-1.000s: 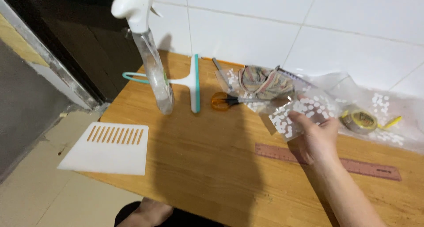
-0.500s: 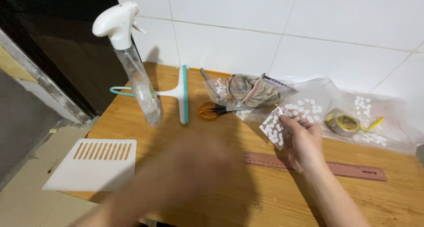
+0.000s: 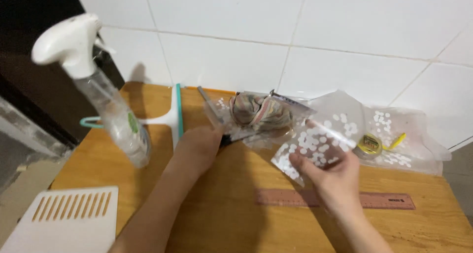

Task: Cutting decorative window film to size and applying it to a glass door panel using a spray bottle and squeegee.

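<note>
clear plastic bag with white dots (image 3: 315,144) is pinched in the right hand (image 3: 330,176), held just above the wooden tabletop (image 3: 236,218) and near the brown flat ruler (image 3: 335,199). left hand (image 3: 199,147) reaches past that ruler to the dark scissors (image 3: 227,139), fingers curled on them, though i cannot tell if it grips them. beyond the ruler lie a bagged striped cloth (image 3: 258,112), a yellow tape roll (image 3: 369,143), a teal-edged squeegee (image 3: 175,115) and a clear spray bottle (image 3: 106,98).
</note>
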